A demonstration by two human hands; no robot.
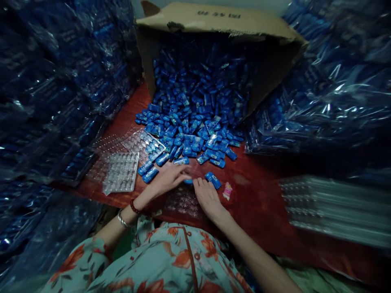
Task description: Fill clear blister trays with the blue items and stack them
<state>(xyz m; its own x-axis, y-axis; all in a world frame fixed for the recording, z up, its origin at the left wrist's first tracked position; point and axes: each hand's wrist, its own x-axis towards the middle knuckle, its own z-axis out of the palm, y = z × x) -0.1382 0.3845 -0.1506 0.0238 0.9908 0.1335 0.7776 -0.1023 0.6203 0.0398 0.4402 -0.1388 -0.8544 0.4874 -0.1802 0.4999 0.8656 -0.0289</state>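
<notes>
A heap of small blue packets (195,118) spills from a tipped cardboard box (214,20) onto the red table (259,203). My left hand (166,179) lies over the near edge of the heap, fingers curled on a blue packet (188,181) that shows only at its tip. My right hand (207,197) rests palm down beside it, fingertips at the same packet and next to another blue packet (213,179). Under both hands lies a clear blister tray (181,203).
Clear empty blister trays (120,173) lie to the left, one partly filled (146,144). A stack of clear trays (336,209) sits at the right. Wrapped blue bundles (330,81) wall both sides. A small pink-and-white item (227,190) lies near my right hand.
</notes>
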